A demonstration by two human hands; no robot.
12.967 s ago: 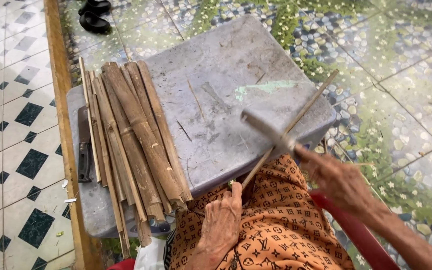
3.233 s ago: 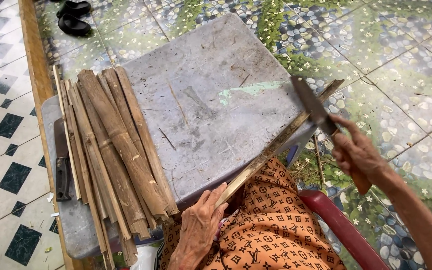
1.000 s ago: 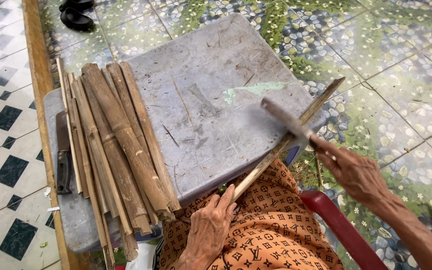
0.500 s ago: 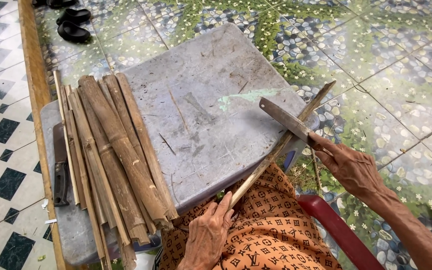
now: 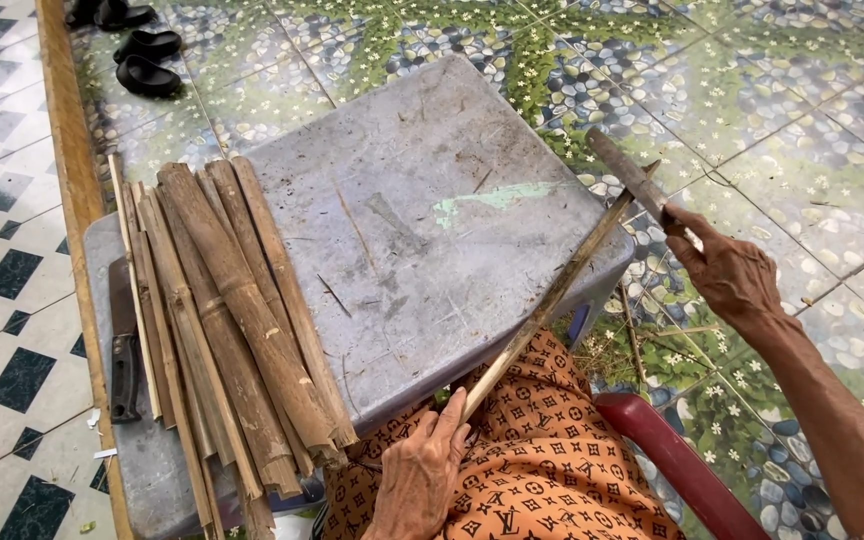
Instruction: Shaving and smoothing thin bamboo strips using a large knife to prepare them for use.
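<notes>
While the grey work block (image 5: 422, 230) is serving as the bench, a thin bamboo strip (image 5: 552, 300) is lying slantwise across its near right corner, one end past the block's far right edge, the other coming back toward the lap. The left hand (image 5: 422, 480) is grasping that near end, fingers curled round it, just off the block's near edge over the orange patterned cloth (image 5: 552, 480). The right hand (image 5: 727, 275) is clenching the handle of a heavy chopping knife (image 5: 627, 175), right of the block, blade angled up and away with its edge near the strip's far end (contact cannot be told from here).

Judging the strip: light, stiff along its length yet springy, likely to split along the grain, edges probably sharp. Best hold looks to be the near end, well back from the blade.

Right forearm is reaching in from the lower right, wrist cocked. Left wrist is bending low.

Left of the strip, on the block's left side, a bundle of split bamboo (image 5: 232, 320) is resting; a second dark knife (image 5: 124, 340) is lying beyond it.
</notes>
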